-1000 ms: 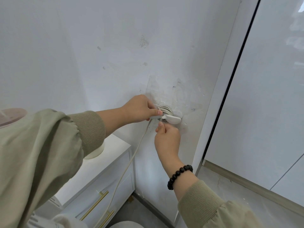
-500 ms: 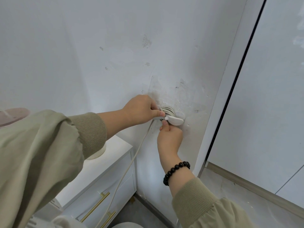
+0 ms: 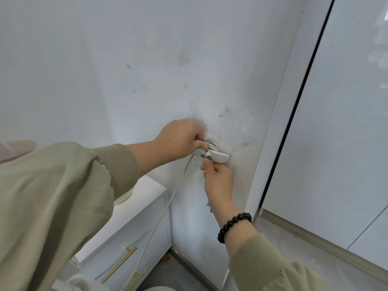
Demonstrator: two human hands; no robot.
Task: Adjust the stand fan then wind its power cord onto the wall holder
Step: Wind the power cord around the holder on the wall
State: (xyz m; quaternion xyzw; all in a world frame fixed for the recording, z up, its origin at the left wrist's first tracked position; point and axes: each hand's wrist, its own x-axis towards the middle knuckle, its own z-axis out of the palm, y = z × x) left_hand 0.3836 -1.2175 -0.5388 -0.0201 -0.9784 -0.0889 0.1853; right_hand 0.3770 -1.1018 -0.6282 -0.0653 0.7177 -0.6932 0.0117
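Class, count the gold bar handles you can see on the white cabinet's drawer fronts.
2. One gold handle runs slantwise on the upper drawer front of the white cabinet; a second gold handle lies lower, cut off by the frame's bottom edge. More may be hidden behind the left sleeve.

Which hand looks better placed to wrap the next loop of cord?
Probably the right hand: it pinches the cord just under the wall holder and can move freely. The left hand presses the wound loops in place.
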